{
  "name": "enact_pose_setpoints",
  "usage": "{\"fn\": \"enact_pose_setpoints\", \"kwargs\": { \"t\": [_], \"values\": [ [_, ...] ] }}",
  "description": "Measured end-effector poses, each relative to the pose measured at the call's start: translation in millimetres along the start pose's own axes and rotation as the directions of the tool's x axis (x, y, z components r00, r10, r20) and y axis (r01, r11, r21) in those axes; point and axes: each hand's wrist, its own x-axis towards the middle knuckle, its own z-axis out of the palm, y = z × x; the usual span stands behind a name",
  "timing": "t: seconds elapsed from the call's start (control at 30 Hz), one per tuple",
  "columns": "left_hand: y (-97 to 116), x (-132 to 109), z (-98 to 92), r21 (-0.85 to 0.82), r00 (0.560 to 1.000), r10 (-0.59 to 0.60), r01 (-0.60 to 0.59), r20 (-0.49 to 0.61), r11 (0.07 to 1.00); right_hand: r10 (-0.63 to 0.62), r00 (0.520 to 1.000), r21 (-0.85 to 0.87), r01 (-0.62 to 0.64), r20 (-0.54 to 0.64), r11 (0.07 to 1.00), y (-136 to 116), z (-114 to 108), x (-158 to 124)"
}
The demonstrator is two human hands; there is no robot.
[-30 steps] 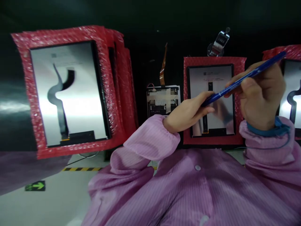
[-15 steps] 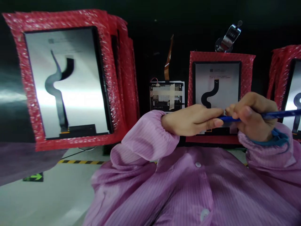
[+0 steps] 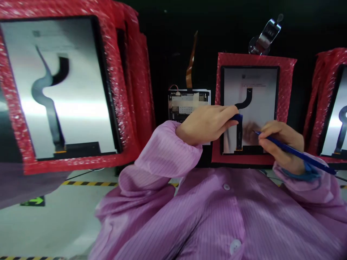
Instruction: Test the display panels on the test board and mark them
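My left hand is closed, and a small blue cap is pinched at its fingertips. My right hand grips a blue pen, whose bare tip points up-left toward the left hand while its barrel runs down to the right. Both hands hover in front of a silver display panel with a black S-shaped flex cable. The panel lies on a red bubble-wrap sleeve. The two hands are a short gap apart.
A large panel in red bubble wrap fills the left, with more red sleeves stacked behind it. A small circuit module with an orange ribbon stands in the middle, with a metal tally counter above. Another wrapped panel stands at the right.
The hands met at the pen's tip and then drew apart, leaving the blue cap in the left fingers. The pen swung from pointing up-right to pointing down-right.
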Motion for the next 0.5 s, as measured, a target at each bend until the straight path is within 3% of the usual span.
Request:
{"fn": "enact_pose_setpoints", "kwargs": {
  "t": [0.1, 0.2, 0.5],
  "values": [
    [0, 1, 7.8, 0.181, 0.999, 0.010, -0.015, 0.031, 0.983, 0.035, 0.997, -0.042, -0.038, -0.062, 0.998, 7, 14, -6],
    [0, 0, 7.3, 0.218, 0.999, 0.023, -0.032, 0.043, 0.975, 0.055, 0.996, -0.173, -0.066, -0.072, 0.983, 7, 17, -10],
    [2, -2, 4.8, 0.255, 0.997, -0.006, -0.012, 0.071, 0.967, -0.089, 0.996, -0.351, 0.086, 0.006, 0.933, 9, 17, -8]
  ]
}}
